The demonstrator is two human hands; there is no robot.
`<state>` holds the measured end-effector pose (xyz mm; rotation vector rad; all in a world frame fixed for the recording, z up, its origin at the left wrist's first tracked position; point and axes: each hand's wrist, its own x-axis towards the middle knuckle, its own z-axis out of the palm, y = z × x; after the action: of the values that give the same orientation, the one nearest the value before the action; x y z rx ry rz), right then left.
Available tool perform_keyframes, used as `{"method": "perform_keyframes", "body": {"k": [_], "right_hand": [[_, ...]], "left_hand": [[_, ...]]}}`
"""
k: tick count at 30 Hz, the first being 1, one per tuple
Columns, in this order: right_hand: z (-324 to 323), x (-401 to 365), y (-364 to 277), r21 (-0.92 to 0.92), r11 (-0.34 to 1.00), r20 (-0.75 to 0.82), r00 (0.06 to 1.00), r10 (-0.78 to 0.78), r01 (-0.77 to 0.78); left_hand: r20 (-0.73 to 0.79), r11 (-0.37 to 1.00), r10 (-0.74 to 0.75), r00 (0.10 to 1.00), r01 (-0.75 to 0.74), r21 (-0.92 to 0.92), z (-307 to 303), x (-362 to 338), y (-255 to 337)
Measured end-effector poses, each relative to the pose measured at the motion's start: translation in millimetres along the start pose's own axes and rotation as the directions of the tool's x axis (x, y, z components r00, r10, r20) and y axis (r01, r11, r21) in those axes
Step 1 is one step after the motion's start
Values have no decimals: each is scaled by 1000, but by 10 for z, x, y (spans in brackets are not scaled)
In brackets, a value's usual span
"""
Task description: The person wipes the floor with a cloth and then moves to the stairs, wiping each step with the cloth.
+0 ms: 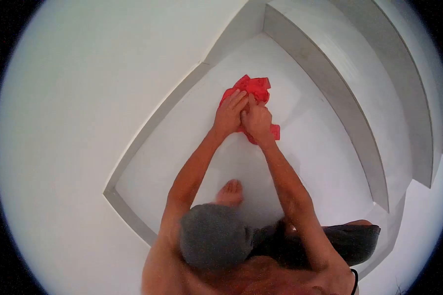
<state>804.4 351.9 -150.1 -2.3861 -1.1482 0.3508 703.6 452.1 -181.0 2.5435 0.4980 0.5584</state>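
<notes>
A crumpled red cloth (258, 88) lies on the white floor, with a loose corner sticking out beside my right wrist. My left hand (229, 114) rests flat on the cloth's left part, fingers stretched out. Close beside it, my right hand (257, 119) presses on the cloth with its fingers bent into the fabric; their tips are partly hidden. Both arms reach straight forward from my body, and the hands nearly touch each other.
A pale skirting (152, 120) runs along the white wall on the left. Curved steps with grey risers (325, 73) rise on the right. My bare foot (230, 192) and my knees in dark grey shorts (214, 236) are close below the hands.
</notes>
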Motion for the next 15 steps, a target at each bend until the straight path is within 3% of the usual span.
{"method": "perform_keyframes", "body": {"k": [5, 7, 9, 10, 12, 13, 15], "right_hand": [[-172, 178, -140, 126, 983, -56, 991, -125, 131], [-252, 137, -106, 187, 949, -69, 967, -244, 253], [68, 49, -155, 145, 954, 38, 962, -272, 264], [269, 1, -188, 128, 959, 99, 958, -268, 254], [696, -336, -247, 28, 969, 45, 968, -247, 246], [799, -550, -234, -58, 962, -88, 959, -269, 265], [766, -607, -204, -5, 959, -45, 958, -283, 283]], "left_hand": [[-30, 997, -17, 999, 19, 69, -55, 115, -171], [-75, 987, -148, 986, 151, 48, -104, 41, 56], [-130, 981, -192, 973, 193, -5, -151, -264, 20], [-145, 971, -203, 968, 218, 94, -153, -483, -8], [-193, 971, -188, 963, 212, 112, -21, -993, -86], [-224, 968, -174, 959, 208, 140, 28, -1171, 0], [-235, 969, -166, 958, 203, 143, 61, -1236, -22]]}}
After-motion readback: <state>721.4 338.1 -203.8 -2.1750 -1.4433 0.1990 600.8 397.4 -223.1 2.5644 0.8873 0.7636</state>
